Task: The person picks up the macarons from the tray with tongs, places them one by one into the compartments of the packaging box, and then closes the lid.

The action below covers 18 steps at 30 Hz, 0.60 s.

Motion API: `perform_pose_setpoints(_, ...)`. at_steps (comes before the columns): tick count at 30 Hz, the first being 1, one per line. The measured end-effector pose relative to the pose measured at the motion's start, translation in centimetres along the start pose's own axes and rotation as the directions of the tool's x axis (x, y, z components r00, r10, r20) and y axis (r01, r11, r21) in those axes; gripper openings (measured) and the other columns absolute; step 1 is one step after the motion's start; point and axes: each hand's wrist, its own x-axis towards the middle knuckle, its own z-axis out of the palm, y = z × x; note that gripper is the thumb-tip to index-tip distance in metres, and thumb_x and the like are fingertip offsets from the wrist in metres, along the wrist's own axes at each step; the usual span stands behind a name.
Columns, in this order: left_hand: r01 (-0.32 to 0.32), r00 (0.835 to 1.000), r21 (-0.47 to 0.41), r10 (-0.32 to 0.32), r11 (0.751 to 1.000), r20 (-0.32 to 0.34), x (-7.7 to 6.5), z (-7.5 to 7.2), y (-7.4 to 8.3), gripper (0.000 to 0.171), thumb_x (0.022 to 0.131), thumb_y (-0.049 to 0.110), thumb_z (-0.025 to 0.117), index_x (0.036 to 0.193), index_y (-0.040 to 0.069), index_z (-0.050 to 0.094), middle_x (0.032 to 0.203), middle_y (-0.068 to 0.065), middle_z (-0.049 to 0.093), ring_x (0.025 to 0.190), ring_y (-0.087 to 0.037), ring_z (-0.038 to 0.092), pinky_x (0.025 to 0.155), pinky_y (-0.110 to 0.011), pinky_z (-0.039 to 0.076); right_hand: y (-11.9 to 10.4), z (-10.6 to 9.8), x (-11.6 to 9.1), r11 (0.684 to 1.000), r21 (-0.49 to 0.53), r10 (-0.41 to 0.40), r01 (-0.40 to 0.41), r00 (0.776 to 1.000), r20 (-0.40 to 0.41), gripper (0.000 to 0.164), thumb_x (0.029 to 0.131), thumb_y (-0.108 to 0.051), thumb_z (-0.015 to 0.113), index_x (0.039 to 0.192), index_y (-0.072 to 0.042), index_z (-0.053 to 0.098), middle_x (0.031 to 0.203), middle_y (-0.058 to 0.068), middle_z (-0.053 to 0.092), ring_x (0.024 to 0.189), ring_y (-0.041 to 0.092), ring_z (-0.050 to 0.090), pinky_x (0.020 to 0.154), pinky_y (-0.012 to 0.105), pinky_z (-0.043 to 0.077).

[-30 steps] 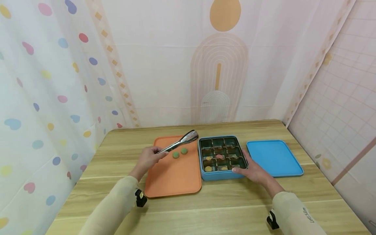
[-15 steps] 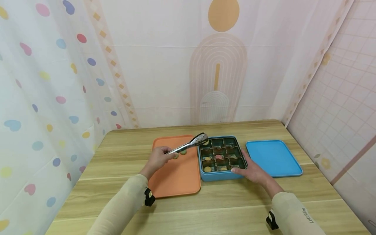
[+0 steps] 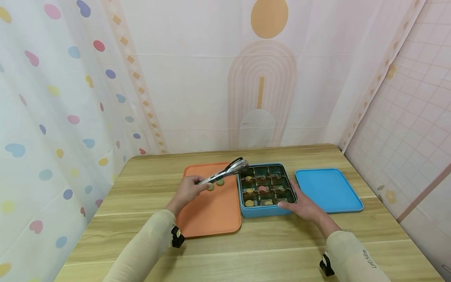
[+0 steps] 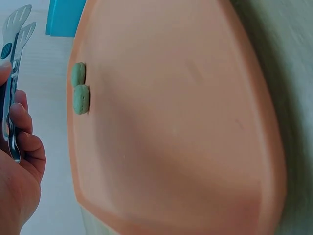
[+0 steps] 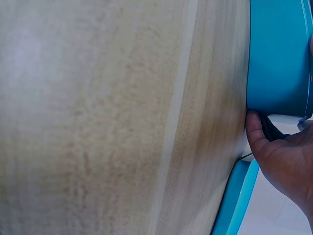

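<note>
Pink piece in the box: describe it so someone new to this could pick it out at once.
On the table, find the orange tray, then the blue box just right of it. The box is split three by three; look in the centre compartment. The pink piece there is the only pink one, while its left neighbour and front neighbour look yellow.

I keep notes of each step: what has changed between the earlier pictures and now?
The left hand moved the tongs rightward, from above the orange tray to the far-left corner of the blue box. They let go of a yellow macaron, now in the far-left compartment. Unchanged: right hand on the blue box, two green macarons on the tray, blue lid.
</note>
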Motion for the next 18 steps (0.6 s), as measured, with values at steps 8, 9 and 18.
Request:
perform_pose_setpoints(8, 0.001, 0.999, -0.007, -0.001, 1.0, -0.034, -0.5, -1.2, -0.5, 0.024, 0.087, 0.032, 0.077, 0.093, 0.01, 0.074, 0.08, -0.017, 0.061, 0.06, -0.018, 0.044, 0.054, -0.03, 0.039, 0.0, 0.0, 0.0, 1.0, -0.003, 0.001, -0.001, 1.0, 0.0, 0.108, 0.091, -0.041, 0.071, 0.159, -0.009, -0.007, 0.161, 0.027, -0.005, 0.144, 0.053, 0.004, 0.108, 0.069, 0.017)
perform_pose_setpoints(9, -0.004, 0.999, 0.001, 0.004, 1.0, -0.042, -0.5, -1.4, -0.6, 0.025, 0.087, 0.033, 0.077, 0.093, 0.009, 0.073, 0.078, -0.015, 0.061, 0.061, -0.018, 0.044, 0.054, -0.03, 0.039, 0.0, 0.0, 0.0, 1.0, -0.003, 0.001, -0.001, 1.0, 0.0, 0.108, 0.091, -0.041, 0.071, 0.159, -0.009, -0.007, 0.161, 0.027, -0.005, 0.144, 0.053, 0.004, 0.108, 0.069, 0.017)
perform_pose_setpoints(18, -0.013, 0.997, 0.036, 0.016, 0.999, -0.08, -1.6, -4.2, -2.4, 0.033, 0.087, 0.038, 0.077, 0.096, 0.007, 0.073, 0.076, -0.003, 0.058, 0.068, -0.019, 0.047, 0.058, -0.03, 0.04, -0.1, 0.0, -0.1, 1.0, -0.016, 0.013, -0.013, 1.0, 0.004, 0.108, 0.091, -0.043, 0.071, 0.159, -0.01, -0.007, 0.161, 0.027, -0.005, 0.143, 0.054, 0.006, 0.108, 0.069, 0.019)
